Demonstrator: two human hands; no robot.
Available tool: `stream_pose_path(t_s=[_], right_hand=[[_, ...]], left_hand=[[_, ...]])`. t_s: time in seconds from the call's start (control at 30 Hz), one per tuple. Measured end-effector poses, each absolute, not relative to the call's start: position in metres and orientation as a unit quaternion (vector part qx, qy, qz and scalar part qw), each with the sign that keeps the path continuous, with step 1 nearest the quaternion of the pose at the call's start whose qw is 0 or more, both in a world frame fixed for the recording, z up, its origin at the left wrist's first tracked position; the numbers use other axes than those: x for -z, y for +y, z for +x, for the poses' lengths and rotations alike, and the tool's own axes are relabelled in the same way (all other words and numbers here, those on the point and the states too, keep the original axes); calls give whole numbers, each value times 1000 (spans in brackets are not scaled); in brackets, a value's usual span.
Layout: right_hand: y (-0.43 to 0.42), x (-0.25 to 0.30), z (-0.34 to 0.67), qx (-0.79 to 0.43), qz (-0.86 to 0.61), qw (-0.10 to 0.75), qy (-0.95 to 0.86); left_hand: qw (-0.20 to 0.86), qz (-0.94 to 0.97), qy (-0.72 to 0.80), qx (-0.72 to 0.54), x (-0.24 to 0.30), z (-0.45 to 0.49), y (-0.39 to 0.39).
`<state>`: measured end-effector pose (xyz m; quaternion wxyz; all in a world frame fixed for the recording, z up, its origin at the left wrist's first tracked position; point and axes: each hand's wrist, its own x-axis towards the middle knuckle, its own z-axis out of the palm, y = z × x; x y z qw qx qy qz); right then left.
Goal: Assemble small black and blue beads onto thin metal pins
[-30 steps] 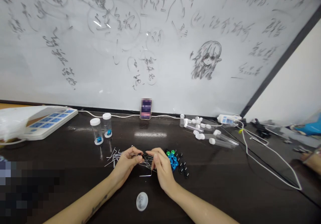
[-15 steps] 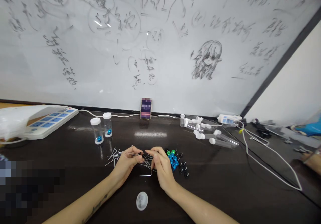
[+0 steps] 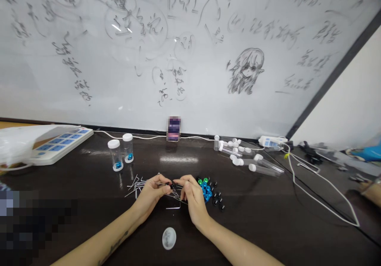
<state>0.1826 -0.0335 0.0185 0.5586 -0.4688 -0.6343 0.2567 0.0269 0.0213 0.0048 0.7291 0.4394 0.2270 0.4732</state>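
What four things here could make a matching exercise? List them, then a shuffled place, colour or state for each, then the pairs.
1. two jars
2. bent rods
3. bolts
4. whiteboard

A. black-headed, right of the right hand
B. at the back, written on
C. silver, several beside the left hand
D. white-capped, holding blue pieces

Pairs: 1-D, 2-C, 3-A, 4-B.

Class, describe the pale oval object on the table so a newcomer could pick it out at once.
Below the big whiteboard lies a dark table. On it, nearer the viewer than the person's left hand and right hand, sits the pale oval object. It is cloudy and rounded, unlike the thin bent metal rods beyond it.
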Motion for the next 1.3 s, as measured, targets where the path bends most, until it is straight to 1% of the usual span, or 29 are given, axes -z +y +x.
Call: stream_pose_path(t_s=[0.33, 0.53, 0.77, 1.3], right_hand=[[-37, -18, 184, -247, -457, 550, -654], [-34, -16, 183, -257, -478, 539, -645], [-38, -19, 182, -242, -456, 547, -659], [-35, -23, 180, -248, -496, 515, -653]], left_hand=[[726, 438, 231, -477, -6, 27, 21], [722, 451, 230, -472, -7, 28, 20], [726, 448, 232, -469, -5, 28, 21], [726, 450, 231, -465, -7, 27, 19]])
